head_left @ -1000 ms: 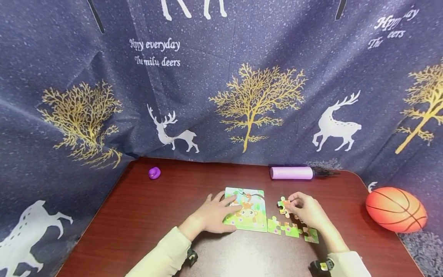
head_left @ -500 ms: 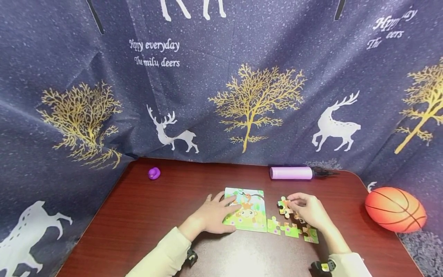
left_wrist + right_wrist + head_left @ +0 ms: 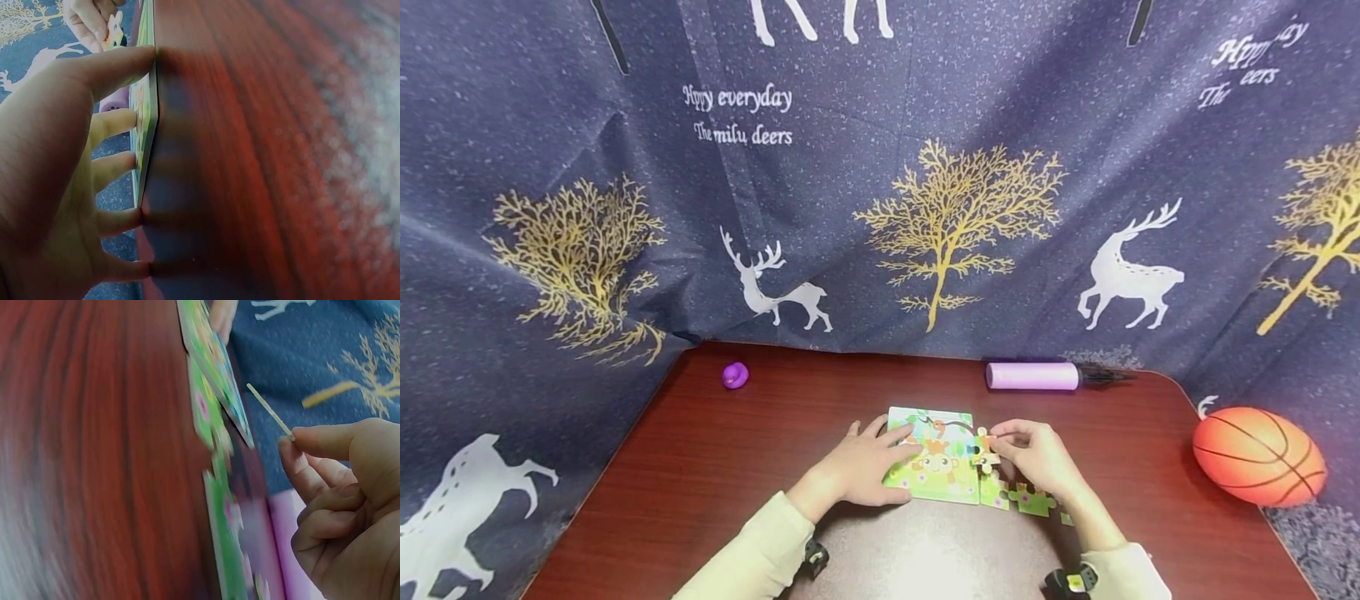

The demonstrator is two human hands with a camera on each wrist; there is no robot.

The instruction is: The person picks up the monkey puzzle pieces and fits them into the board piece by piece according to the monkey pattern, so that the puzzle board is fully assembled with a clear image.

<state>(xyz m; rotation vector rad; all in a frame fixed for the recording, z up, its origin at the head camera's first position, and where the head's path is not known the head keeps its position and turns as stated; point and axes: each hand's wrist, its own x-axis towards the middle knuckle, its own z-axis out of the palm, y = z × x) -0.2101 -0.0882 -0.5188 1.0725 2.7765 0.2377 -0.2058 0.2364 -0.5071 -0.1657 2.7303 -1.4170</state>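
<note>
A monkey-picture puzzle board lies on the table, its left part under my left hand. The left fingers are spread; in the left wrist view the fingertips rest on the board and on the table at its edge. My right hand pinches a puzzle piece between thumb and forefinger, raised at the board's right edge. In the right wrist view the piece shows edge-on, above the table. Several loose green puzzle pieces lie right of the board, partly hidden by the right hand.
A purple rubber duck sits at the back left of the table. Along the back right lies a lilac hand pump with a black end. An orange basketball is at the right edge. A dark blue printed curtain hangs behind.
My right hand has carried the pinched puzzle piece leftward, from over the loose pieces to the board's right edge. The left hand stays in place.
</note>
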